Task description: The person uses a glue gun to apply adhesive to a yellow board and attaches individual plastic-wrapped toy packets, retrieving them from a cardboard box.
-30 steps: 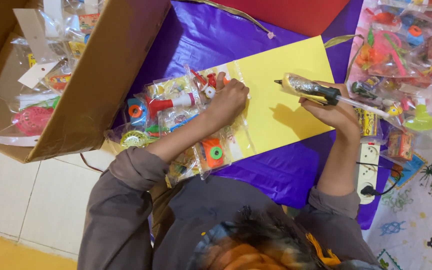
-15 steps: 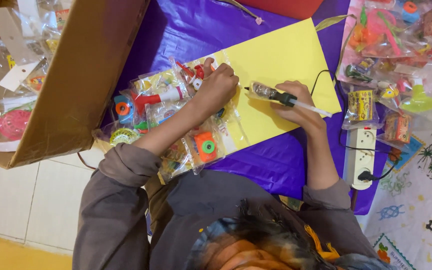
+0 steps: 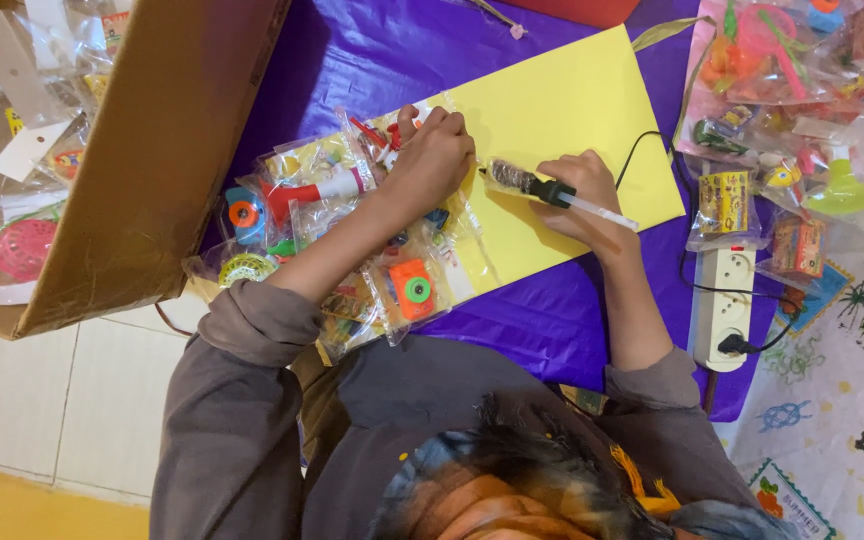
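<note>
Glue gun (image 3: 537, 187) in rt hand (image 3: 577, 195)

Single head view, steeply downward, close over yellow sheet (image 3: 562, 130)

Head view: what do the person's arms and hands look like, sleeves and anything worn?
Both arms wear grey-brown long sleeves pushed up to the elbows, bunched in folds. The left hand and right hand are bare: no gloves, rings or watch visible.

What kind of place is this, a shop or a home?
Probably a home floor used for packing small toys. Bagged toys lie on a purple sheet beside a cardboard box, and a power strip lies near white tiles.
</note>
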